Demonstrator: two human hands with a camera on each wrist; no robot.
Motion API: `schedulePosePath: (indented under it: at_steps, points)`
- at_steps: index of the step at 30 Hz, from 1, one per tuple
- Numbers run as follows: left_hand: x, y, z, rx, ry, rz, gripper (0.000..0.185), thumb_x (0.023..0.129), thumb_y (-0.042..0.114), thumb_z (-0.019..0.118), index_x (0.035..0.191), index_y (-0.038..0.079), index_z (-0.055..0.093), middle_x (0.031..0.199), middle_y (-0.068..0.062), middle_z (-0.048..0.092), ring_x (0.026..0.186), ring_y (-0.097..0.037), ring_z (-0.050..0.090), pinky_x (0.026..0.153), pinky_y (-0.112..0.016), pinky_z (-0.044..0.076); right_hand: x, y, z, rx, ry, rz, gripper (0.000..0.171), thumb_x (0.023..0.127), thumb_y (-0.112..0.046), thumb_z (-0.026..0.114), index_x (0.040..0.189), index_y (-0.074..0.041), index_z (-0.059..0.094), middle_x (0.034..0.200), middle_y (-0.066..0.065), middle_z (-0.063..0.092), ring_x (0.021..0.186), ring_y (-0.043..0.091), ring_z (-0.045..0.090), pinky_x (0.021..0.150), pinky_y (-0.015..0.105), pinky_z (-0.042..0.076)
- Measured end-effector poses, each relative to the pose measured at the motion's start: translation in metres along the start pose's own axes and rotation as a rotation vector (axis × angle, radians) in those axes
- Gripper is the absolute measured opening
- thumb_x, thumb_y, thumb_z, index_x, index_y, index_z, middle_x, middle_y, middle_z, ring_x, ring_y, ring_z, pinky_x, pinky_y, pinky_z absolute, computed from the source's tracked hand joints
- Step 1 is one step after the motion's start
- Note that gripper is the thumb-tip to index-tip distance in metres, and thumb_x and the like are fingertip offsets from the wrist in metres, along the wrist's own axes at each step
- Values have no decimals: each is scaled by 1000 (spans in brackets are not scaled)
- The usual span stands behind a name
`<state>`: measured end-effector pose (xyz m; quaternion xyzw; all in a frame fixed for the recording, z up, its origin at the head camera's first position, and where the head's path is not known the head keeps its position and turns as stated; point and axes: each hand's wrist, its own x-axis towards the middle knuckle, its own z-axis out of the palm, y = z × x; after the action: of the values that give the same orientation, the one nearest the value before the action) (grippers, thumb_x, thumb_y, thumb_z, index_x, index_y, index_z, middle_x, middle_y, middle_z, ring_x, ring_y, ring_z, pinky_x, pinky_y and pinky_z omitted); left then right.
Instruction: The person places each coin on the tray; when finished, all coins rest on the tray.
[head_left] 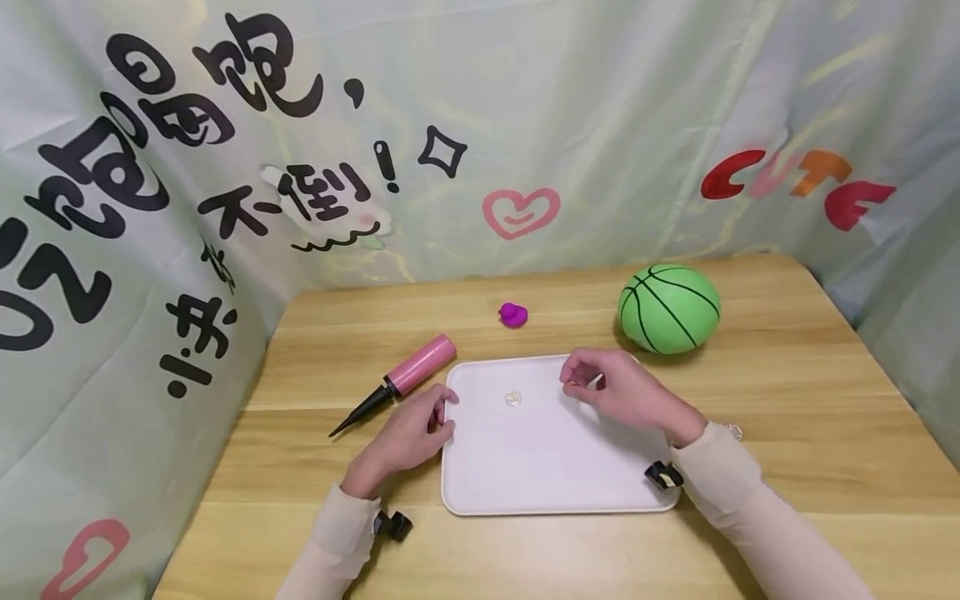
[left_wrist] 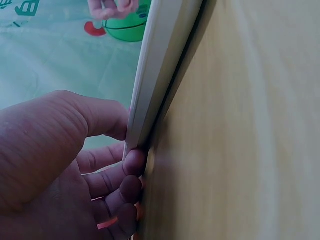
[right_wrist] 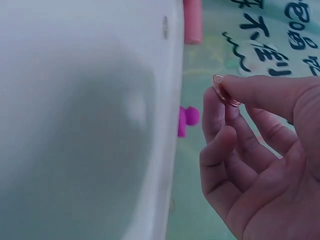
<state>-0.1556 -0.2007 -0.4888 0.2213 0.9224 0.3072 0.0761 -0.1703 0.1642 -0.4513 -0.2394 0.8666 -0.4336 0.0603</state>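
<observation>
A white tray (head_left: 555, 475) lies on the wooden table. At its left edge my left hand (head_left: 411, 429) grips the rim, thumb on the upper side and fingertips curled at the lower side in the left wrist view. Above the tray's far right part, my right hand (head_left: 618, 387) pinches a small, thin, round copper-coloured piece (right_wrist: 225, 91) between thumb and forefinger; whether it is a coin or a ring I cannot tell. A small round shiny piece, coin-like (head_left: 513, 398), lies on the tray. Another shiny piece (head_left: 733, 432) shows partly behind the right wrist.
Left of the tray lies a pink hand pump (head_left: 422, 365) with a black nozzle. A purple toy duck (head_left: 513, 314) sits behind the tray, and a green ball (head_left: 670, 308) with black lines stands at the back right. Printed cloth (head_left: 600, 108) hangs behind the table.
</observation>
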Motion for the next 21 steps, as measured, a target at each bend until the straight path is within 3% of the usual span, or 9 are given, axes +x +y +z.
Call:
schedulePosePath:
  at_steps: [8,21]
  points:
    - [1,-1,1,1,-18,5,31,99,10,72,129,7,65,89,3,58,77,-8,50,74,-23,44,26,5,22,50,-109,-15,12,95,0,79,102,-6,72,95,4,77,89,11,71,83,26,59]
    - [-1,1,-1,9,-16,-3,31,99,9,73,129,8,65,90,3,57,78,-9,50,74,-24,43,50,0,33,33,-170,-19,15,92,6,79,101,-4,72,89,5,79,83,10,71,77,24,58]
